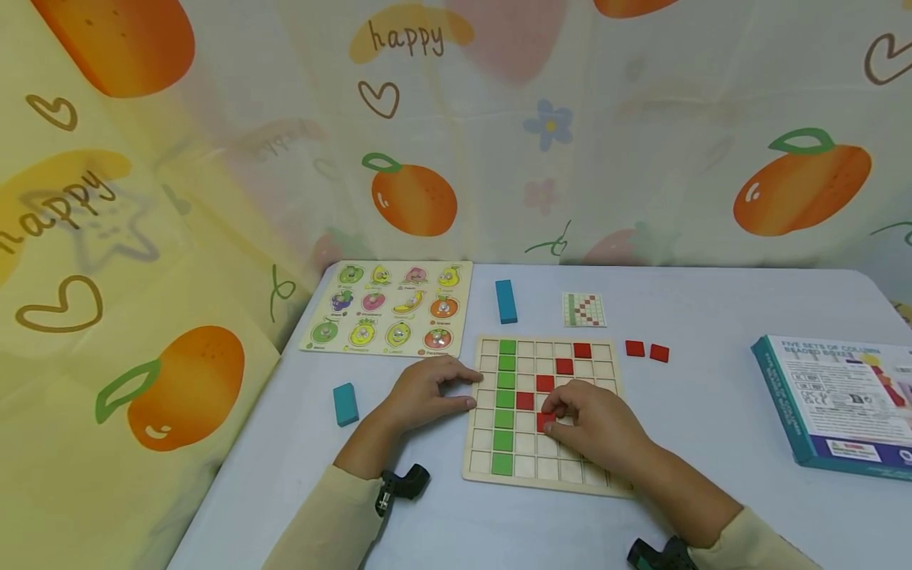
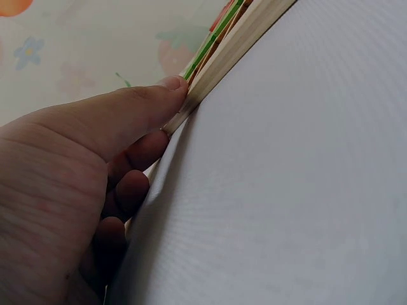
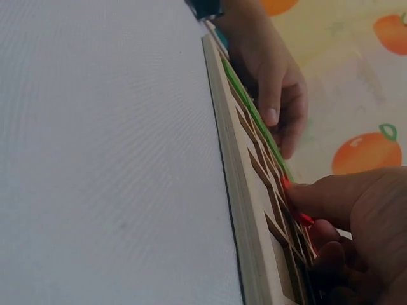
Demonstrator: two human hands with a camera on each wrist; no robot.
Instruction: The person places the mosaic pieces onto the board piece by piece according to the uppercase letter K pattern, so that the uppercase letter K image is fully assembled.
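A wooden grid board [image 1: 523, 469] lies on the table with a column of green square tiles [image 1: 504, 400] and several red square tiles set in a diagonal. My right hand [image 1: 594, 423] is over the middle of the board, thumb and forefinger pinching a red square tile [image 1: 545, 421] at a cell; the same tile [image 3: 303, 216] shows by the thumb in the right wrist view. My left hand [image 1: 427, 392] touches the board's left edge with thumb and forefinger tips; in the left wrist view the thumb [image 2: 143, 111] lies against the rim.
Two loose red tiles [image 1: 635, 348] lie right of the board. Behind it are a small pattern card [image 1: 584, 309] and a blue block [image 1: 506, 302]. A fruit picture board [image 1: 385, 309] and another blue block [image 1: 345, 404] sit left. A box [image 1: 841, 396] stands at far right.
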